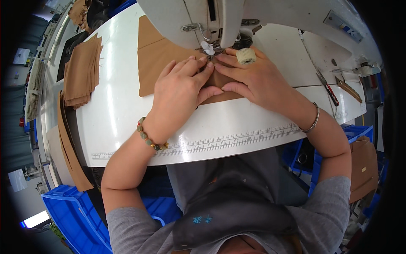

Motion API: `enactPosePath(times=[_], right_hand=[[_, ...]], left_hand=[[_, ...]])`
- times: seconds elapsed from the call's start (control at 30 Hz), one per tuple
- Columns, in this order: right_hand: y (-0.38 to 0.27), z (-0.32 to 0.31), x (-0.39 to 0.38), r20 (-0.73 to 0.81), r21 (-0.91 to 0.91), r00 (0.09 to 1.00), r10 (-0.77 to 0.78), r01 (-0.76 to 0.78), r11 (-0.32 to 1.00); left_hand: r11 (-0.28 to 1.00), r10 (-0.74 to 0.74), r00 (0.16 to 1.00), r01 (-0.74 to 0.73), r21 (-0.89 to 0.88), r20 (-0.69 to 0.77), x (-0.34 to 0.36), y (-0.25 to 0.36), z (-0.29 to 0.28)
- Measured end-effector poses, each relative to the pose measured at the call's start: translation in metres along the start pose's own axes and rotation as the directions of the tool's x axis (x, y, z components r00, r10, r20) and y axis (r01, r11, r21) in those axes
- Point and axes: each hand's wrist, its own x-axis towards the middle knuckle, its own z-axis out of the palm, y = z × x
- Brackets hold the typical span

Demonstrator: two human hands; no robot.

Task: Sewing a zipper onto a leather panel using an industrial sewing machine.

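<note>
A piece of brown cloth [153,63] lies flat on the white sewing table, its near part beneath both hands at the foot of a sewing machine [192,17]. My left hand [181,80] rests on the cloth left of the needle, fingers stretched forward and pressing down. From the right, my right hand [249,74] lies on the same cloth with its fingers spread toward the presser foot. The two thumbs almost meet just in front of the needle. My fingertips partly hide the stitching spot, and neither hand grasps the cloth.
A stack of brown cloth pieces [82,70] sits at the table's left. Thread snips [327,89] with red-and-black handles and another slim brown tool [349,89] lie at the right. A printed ruler [220,143] runs along the front edge. Blue bins [76,216] stand below.
</note>
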Motion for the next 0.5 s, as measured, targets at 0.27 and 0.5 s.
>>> enactPosePath(times=[0.27,0.5], right_hand=[[-0.002,-0.004,0.003,0.033,-0.001,0.999,0.008,-0.008,1.000],[-0.007,-0.022,0.001,-0.007,-0.127,0.996,-0.084,0.082,0.989]], left_hand=[[0.999,-0.041,0.997,0.040,0.011,0.059,0.000,0.001,-0.001],[1.000,-0.031,1.000,0.031,0.001,-0.006,-0.001,0.003,0.002]])
